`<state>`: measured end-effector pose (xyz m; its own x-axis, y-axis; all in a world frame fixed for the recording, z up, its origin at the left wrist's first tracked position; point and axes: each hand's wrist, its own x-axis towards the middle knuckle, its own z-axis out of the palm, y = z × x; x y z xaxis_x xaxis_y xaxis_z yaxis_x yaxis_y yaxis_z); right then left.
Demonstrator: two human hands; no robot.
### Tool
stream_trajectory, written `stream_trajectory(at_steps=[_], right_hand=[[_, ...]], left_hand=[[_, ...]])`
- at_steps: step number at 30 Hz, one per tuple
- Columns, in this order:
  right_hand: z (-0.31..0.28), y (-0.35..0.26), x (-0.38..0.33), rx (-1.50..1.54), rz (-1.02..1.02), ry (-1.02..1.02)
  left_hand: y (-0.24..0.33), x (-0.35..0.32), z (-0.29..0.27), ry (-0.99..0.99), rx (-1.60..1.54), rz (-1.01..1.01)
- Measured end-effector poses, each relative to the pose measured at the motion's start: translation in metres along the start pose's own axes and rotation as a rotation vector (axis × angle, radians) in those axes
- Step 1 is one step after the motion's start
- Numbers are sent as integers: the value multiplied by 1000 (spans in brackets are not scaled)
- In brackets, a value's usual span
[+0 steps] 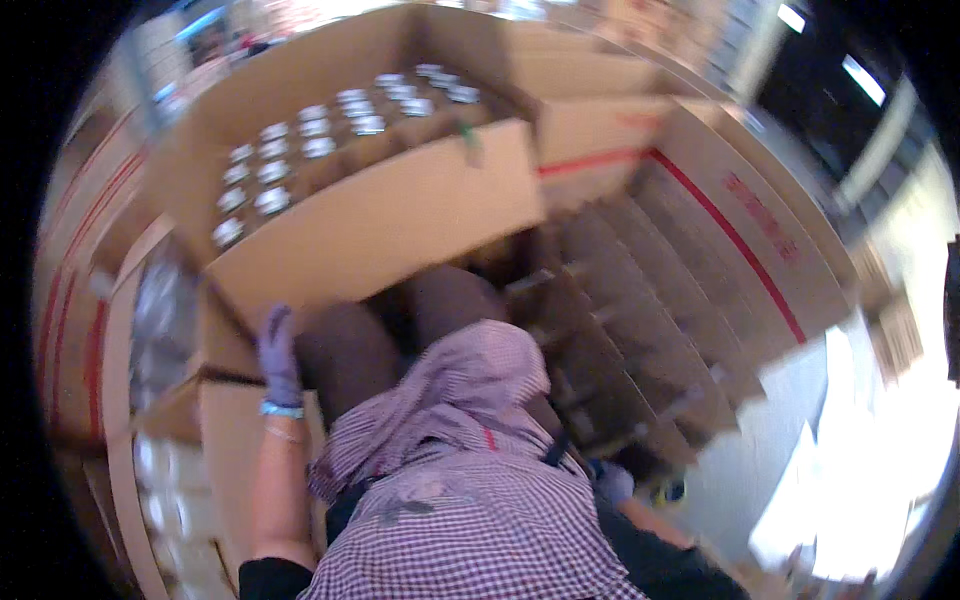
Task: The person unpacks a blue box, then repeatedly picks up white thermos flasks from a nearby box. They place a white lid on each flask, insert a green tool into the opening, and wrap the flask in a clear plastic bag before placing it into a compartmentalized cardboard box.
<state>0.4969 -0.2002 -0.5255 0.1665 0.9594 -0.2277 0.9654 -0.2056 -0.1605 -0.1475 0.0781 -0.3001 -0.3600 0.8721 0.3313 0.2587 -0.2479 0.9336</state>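
Note:
My left hand, in a purple glove with a light blue band at the wrist, is raised beside my left knee. Its fingers point up, somewhat blurred, with nothing visible in them. It is close to the lower left corner of a large open carton. Inside that carton, several rows of silver-topped containers stand between cardboard dividers. Low at my right hip is my right hand, also gloved; its fingers are blurred and mostly hidden. A checked apron covers my lap.
Right of my legs, another open carton with a red stripe has stacked cardboard dividers in it. An open box on the left holds clear plastic-looking items and pale containers. White sheeting lies at the far right.

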Motion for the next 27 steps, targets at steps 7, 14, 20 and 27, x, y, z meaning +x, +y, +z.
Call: stream_trajectory(at_steps=[7, 14, 20, 27], right_hand=[[-161, -41, 69, -375, -240, -584], [-103, -181, 180, -318, -432, -526], [-53, -312, 256, -210, -538, -526], [-39, -378, 319, -208, -618, -562]], left_hand=[[-88, -144, -24, 78, -349, -999], [-138, -239, -37, 164, -639, -1434], [-130, -241, -25, 305, -658, -1444], [-122, -219, -20, 458, -672, -1403]])
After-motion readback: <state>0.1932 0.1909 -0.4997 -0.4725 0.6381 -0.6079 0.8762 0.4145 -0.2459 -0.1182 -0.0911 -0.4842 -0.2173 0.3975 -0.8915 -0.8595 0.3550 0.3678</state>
